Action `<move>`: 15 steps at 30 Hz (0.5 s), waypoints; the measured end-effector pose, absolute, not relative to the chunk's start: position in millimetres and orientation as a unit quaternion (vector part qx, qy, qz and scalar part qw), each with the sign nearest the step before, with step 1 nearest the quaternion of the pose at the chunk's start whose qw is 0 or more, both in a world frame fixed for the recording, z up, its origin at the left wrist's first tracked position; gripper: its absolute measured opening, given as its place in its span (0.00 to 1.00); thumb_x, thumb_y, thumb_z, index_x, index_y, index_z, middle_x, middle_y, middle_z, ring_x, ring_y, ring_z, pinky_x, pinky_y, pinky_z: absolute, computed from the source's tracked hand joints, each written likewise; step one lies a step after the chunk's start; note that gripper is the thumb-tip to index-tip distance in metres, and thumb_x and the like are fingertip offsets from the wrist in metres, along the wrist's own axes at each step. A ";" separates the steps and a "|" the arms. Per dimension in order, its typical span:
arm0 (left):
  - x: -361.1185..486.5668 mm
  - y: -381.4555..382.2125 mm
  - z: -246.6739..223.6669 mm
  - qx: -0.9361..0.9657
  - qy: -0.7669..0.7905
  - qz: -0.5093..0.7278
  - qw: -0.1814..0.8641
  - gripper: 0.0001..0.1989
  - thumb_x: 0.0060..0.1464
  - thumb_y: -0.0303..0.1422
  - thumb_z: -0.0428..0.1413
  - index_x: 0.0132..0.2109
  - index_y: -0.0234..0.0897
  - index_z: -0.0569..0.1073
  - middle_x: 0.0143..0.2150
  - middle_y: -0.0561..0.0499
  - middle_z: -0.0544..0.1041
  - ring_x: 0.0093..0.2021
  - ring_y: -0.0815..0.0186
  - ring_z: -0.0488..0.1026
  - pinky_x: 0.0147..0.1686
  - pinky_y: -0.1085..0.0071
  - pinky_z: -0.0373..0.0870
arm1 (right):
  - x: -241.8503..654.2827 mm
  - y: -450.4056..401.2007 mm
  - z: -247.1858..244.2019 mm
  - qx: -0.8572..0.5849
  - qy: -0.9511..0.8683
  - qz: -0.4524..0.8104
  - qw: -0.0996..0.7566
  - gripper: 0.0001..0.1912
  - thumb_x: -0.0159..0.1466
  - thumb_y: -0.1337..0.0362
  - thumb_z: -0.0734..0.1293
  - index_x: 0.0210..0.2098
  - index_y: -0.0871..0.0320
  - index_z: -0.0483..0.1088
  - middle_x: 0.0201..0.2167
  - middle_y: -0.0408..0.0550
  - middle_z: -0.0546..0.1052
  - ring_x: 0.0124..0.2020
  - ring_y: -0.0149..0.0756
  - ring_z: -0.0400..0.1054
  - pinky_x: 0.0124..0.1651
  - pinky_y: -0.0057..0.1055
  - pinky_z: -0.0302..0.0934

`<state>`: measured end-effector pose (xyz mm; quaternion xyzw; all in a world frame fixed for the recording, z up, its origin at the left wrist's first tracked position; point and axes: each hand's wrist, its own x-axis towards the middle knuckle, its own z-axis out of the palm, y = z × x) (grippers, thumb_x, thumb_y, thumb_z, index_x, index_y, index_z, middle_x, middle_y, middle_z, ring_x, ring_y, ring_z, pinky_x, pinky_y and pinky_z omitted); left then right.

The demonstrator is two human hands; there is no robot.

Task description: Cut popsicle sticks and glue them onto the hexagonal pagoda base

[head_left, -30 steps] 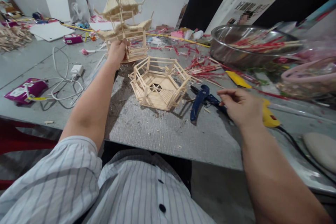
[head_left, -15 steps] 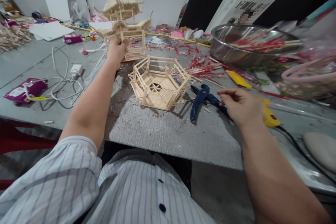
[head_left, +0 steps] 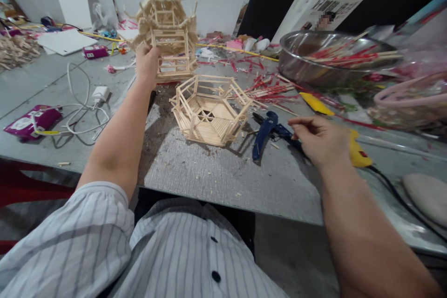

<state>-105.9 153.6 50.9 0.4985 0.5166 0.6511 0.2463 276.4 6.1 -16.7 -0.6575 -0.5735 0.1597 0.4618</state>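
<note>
A pagoda model [head_left: 171, 37] built of thin wooden sticks stands at the back left of the table. My left hand [head_left: 148, 63] is closed on its lower left side, the fingertips partly hidden. In front of it sits a six-sided stick frame [head_left: 209, 116] with a slatted base and an open middle; neither hand touches it. My right hand [head_left: 319, 139] hovers at the right with bent fingers, a gap showing between thumb and forefinger. Just left of that hand lies a blue-handled tool [head_left: 264, 136], like pliers. Behind the wrist shows a yellow corded tool [head_left: 360, 151] with a red switch.
A steel basin [head_left: 300, 63] with red-and-pale sticks stands back right, beside a pink-rimmed basket [head_left: 412, 93]. Loose sticks [head_left: 270, 91] lie before the basin. At left are a purple packet [head_left: 33, 121] and a white charger [head_left: 101, 94] with its cable. The table's front edge is close.
The pagoda model has been turned by my left hand, so a different side faces me. My left hand has shifted slightly left. My right hand and the hexagonal frame stay almost still.
</note>
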 end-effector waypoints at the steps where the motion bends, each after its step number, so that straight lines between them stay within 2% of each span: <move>1: -105.3 150.4 52.9 0.490 0.512 0.662 0.242 0.14 0.51 0.23 0.50 0.21 0.40 0.59 0.19 0.56 0.54 0.22 0.71 0.52 0.24 0.70 0.49 | 277.5 6.4 -17.9 -0.653 -0.578 0.157 0.464 0.15 0.45 0.54 0.63 0.27 0.56 0.72 0.20 0.44 0.71 0.19 0.33 0.64 0.25 0.31 0.56; 8: -105.3 138.1 61.6 0.480 0.493 0.672 0.274 0.05 0.44 0.29 0.54 0.22 0.38 0.67 0.18 0.55 0.57 0.20 0.71 0.55 0.21 0.70 0.51 | 280.0 6.9 -19.6 -0.652 -0.582 0.149 0.463 0.14 0.46 0.55 0.63 0.27 0.56 0.72 0.19 0.44 0.71 0.19 0.33 0.64 0.25 0.30 0.56; 12: -105.0 140.4 62.9 0.474 0.505 0.666 0.277 0.05 0.45 0.29 0.53 0.24 0.40 0.67 0.19 0.55 0.58 0.21 0.71 0.57 0.21 0.69 0.56 | 282.5 7.8 -22.0 -0.648 -0.588 0.142 0.463 0.14 0.47 0.55 0.63 0.28 0.56 0.73 0.20 0.44 0.73 0.19 0.33 0.65 0.25 0.30 0.57; 15: -107.7 146.5 60.8 0.497 0.505 0.657 0.259 0.06 0.49 0.28 0.50 0.25 0.38 0.65 0.20 0.56 0.58 0.22 0.71 0.57 0.22 0.69 0.57 | 285.0 9.0 -24.8 -0.645 -0.595 0.141 0.459 0.15 0.48 0.54 0.63 0.29 0.56 0.74 0.21 0.45 0.74 0.19 0.33 0.65 0.25 0.31 0.57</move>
